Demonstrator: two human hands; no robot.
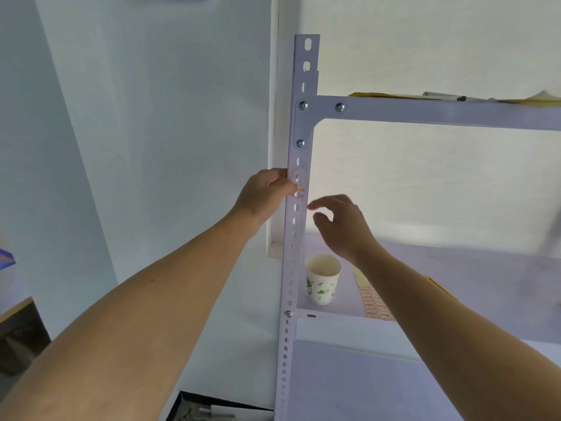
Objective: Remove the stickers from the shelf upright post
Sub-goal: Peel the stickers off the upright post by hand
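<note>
A white perforated upright post (pixel 296 238) runs from the top middle of the view down to the bottom. A small reddish sticker (pixel 300 188) sits on its front face at mid height, with faint reddish residue just above it. My left hand (pixel 267 194) grips the post's left edge, and its thumb tip presses at the sticker. My right hand (pixel 343 226) hovers just right of the post, a little lower, fingers apart and holding nothing.
A paper cup (pixel 323 278) with green print stands on the lower shelf (pixel 455 268) beside the post. A sheet of reddish stickers (pixel 375 302) lies to its right. The bolted upper shelf beam (pixel 440 112) carries papers and a pen. A white wall is at the left.
</note>
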